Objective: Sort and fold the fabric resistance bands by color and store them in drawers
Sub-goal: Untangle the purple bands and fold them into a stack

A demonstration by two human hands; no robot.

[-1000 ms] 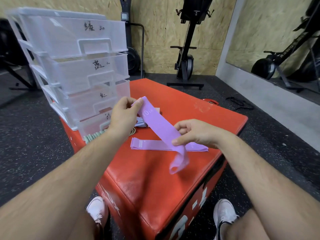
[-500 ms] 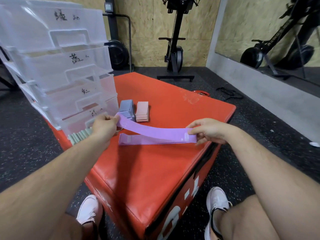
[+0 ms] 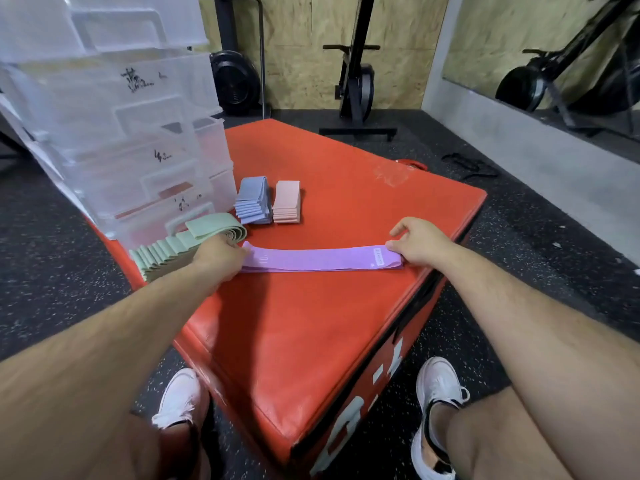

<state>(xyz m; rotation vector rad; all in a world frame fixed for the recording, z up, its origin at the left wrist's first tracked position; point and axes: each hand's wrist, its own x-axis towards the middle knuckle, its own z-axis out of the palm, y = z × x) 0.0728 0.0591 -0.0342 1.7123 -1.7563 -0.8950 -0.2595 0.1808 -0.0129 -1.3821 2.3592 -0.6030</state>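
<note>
A purple band (image 3: 318, 259) lies flat on the red bench (image 3: 311, 341), stretched out with its long axis running left to right across the person's front. The left hand (image 3: 221, 252) pinches its left end and the right hand (image 3: 415, 242) pinches its right end, near the label, so each hand is at one tip and the band spans the gap between them. A thin purple edge shows under the front side; it may be a second band beneath, though the view is too soft to be sure.

Since the band lies crosswise, the fold most likely comes by bringing one end over to the other, and neither hand has the shorter reach.

Behind the left hand a row of folded green bands (image 3: 166, 252) leans against the clear plastic drawers (image 3: 138, 140). Further back stand a blue stack (image 3: 254, 202) and a pink stack (image 3: 286, 202), side by side, just beside the drawers and apart from the purple band.
</note>
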